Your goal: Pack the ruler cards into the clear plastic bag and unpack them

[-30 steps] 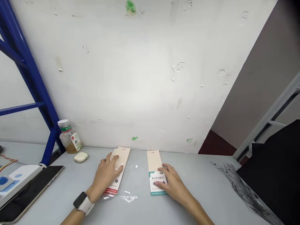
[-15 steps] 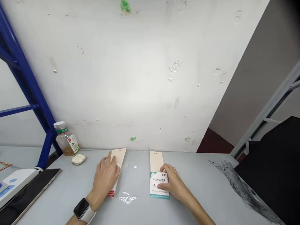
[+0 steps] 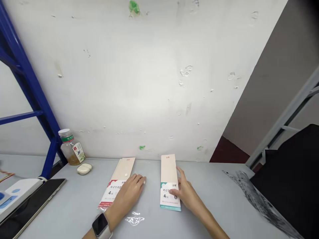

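A cream card packet with a red-trimmed label [image 3: 109, 193] lies on the grey table, partly covered by my left forearm. My left hand [image 3: 132, 191] rests palm down at its right side, over a clear plastic sleeve [image 3: 134, 218], its fingers bent and close together; whether they grip anything is hidden. To the right, my right hand [image 3: 185, 192] holds a second cream packet with a teal-trimmed label [image 3: 169, 172] by its right edge, thumb on the front and fingers behind. This packet's top end is tilted slightly up.
A jar [image 3: 72, 149] and a white oval case [image 3: 84, 168] stand at the back left. A dark tablet-like device [image 3: 37, 205] and a white power strip [image 3: 20, 192] lie at the left. Black material [image 3: 289, 179] is at the right.
My left hand has moved right off the red-trimmed packet onto the clear sleeve, uncovering the label. My right hand's fingers have gone behind the teal-trimmed packet, and its top has risen.
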Available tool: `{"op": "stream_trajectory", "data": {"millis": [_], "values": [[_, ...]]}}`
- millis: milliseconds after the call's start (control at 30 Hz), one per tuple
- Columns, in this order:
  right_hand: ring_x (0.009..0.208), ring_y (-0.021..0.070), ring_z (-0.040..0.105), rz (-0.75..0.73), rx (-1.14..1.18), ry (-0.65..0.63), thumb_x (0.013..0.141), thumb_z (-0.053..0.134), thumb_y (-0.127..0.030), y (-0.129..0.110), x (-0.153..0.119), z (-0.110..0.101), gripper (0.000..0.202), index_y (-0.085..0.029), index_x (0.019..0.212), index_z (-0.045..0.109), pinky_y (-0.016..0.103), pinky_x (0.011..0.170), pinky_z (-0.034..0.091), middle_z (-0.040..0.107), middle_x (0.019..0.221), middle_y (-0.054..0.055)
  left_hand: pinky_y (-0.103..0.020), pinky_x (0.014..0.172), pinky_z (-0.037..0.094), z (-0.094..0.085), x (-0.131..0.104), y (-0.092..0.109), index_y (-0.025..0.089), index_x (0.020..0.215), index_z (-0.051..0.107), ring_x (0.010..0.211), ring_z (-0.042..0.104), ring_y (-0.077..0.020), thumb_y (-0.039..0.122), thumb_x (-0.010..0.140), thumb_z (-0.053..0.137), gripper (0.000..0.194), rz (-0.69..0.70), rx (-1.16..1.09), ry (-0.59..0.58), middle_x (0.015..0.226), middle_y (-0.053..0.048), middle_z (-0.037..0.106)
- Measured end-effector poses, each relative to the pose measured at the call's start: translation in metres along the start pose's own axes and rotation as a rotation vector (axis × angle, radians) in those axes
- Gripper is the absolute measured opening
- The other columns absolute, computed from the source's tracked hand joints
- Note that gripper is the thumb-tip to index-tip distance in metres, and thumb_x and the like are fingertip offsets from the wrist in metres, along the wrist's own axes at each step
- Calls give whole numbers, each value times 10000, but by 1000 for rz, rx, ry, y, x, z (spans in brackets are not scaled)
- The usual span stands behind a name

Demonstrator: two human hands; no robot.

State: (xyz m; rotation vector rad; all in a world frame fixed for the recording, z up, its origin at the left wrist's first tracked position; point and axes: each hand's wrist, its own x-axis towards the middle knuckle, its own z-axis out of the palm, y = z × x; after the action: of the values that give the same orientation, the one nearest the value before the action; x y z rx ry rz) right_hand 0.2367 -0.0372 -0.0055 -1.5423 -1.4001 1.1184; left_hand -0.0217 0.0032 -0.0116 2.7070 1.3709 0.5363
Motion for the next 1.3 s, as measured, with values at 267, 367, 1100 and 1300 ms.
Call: {"op": "stream_trajectory", "data": {"millis": [267, 367, 1100, 1300], "values": [[522, 107, 476, 64, 298, -201, 748, 687, -361, 2, 3, 7, 679, -272, 1333, 354, 197, 431, 248, 436, 642, -102, -363, 787, 455, -2, 0, 0, 225, 889, 612, 874, 579, -222, 255, 1007, 326, 311, -68, -86, 14, 917, -35, 612], [462, 75, 400, 99, 319, -230, 722, 717, -341, -1, 0, 11, 633, -262, 1269, 408, 190, 406, 238, 448, 624, -109, -359, 798, 463, -5, 0, 2, 236, 918, 594, 898, 588, -217, 287, 1007, 340, 274, -100, -170, 27, 949, -27, 616], [475, 121, 574, 30, 370, -297, 755, 685, -398, 7, -1, 24, 574, -231, 1237, 422, 286, 499, 516, 572, 656, -86, -322, 700, 461, 6, -3, 18, 234, 932, 569, 831, 601, -204, 273, 1007, 336, 249, -28, -208, -13, 927, -23, 612], [517, 134, 633, 29, 424, -300, 734, 698, -404, 2, -8, 48, 549, -217, 1183, 445, 314, 543, 569, 576, 690, -81, -320, 705, 447, 5, -4, 21, 227, 928, 546, 820, 585, -195, 250, 1015, 333, 232, -4, -193, -24, 925, -19, 598]]}}
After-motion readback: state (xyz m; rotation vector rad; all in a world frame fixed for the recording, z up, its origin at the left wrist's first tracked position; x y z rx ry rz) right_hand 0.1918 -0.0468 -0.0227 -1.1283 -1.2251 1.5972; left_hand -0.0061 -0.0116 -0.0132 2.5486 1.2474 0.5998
